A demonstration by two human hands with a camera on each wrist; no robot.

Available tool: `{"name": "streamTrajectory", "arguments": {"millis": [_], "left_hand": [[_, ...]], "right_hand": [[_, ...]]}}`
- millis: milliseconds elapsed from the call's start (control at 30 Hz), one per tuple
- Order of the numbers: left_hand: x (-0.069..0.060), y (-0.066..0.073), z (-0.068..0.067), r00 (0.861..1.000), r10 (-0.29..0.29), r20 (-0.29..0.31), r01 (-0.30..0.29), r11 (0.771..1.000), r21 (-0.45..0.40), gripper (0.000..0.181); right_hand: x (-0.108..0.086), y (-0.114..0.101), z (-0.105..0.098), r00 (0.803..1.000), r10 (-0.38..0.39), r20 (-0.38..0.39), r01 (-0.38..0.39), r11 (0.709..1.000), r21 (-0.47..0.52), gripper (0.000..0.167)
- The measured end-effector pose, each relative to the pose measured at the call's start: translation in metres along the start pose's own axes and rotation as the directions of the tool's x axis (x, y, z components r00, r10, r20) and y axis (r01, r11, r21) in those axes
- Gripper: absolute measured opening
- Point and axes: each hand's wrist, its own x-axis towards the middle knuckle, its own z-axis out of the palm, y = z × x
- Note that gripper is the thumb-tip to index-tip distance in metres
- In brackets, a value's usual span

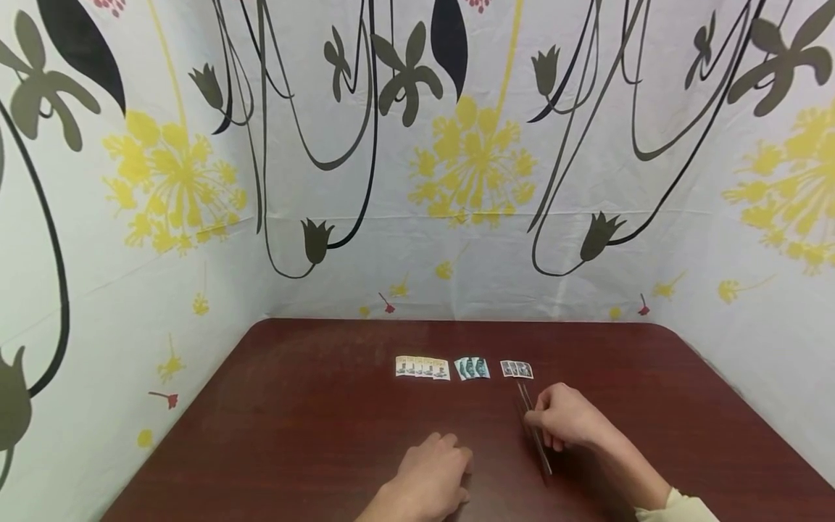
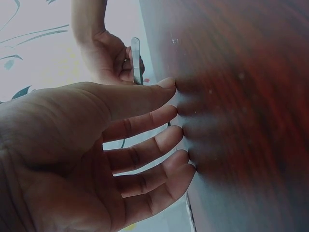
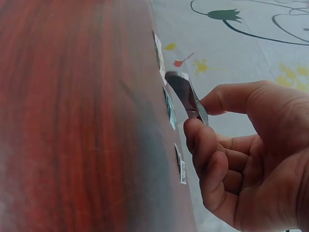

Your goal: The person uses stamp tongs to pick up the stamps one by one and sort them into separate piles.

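Note:
My right hand [image 1: 569, 415] pinches metal tweezers [image 1: 540, 448] between thumb and fingers, above the right part of the table. Their tips point away, towards a short overlapping row of small dark stamps [image 1: 517, 369]. In the right wrist view the tweezers [image 3: 183, 93] are seen end-on between thumb and index finger. Left of the dark stamps lie a teal set of stamps [image 1: 472, 367] and a longer yellow-and-white row of stamps [image 1: 422, 367]. Nearer the front, my left hand [image 1: 430, 475] rests its fingertips on the table, fingers loosely bent, holding nothing.
The dark red-brown wooden table [image 1: 313, 428] has rounded far corners. A white cloth [image 1: 391, 188] with printed yellow flowers and dark stems hangs behind it and along both sides. A pale sleeve [image 1: 675, 507] covers the right forearm.

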Motion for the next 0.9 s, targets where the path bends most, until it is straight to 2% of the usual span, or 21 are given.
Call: {"name": "streamTrajectory", "arguments": {"millis": [300, 667, 900], "left_hand": [[-0.0001, -0.0014, 0.0011, 1.000, 0.013, -0.019, -0.014, 1.000, -0.005, 0.021], [0.0005, -0.0007, 0.0007, 1.000, 0.010, -0.025, -0.010, 1.000, -0.004, 0.021], [-0.0004, 0.0003, 0.0030, 0.997, 0.009, -0.076, -0.007, 0.999, 0.034, 0.024]], "right_hand": [[-0.0024, 0.0021, 0.0032, 0.999, -0.008, 0.045, 0.008, 1.000, 0.003, 0.031], [-0.0026, 0.0054, 0.0044, 0.996, 0.030, 0.080, -0.030, 1.000, -0.005, 0.032], [-0.0023, 0.0074, 0.0085, 0.995, 0.024, 0.097, -0.027, 0.999, 0.032, 0.035]]}}
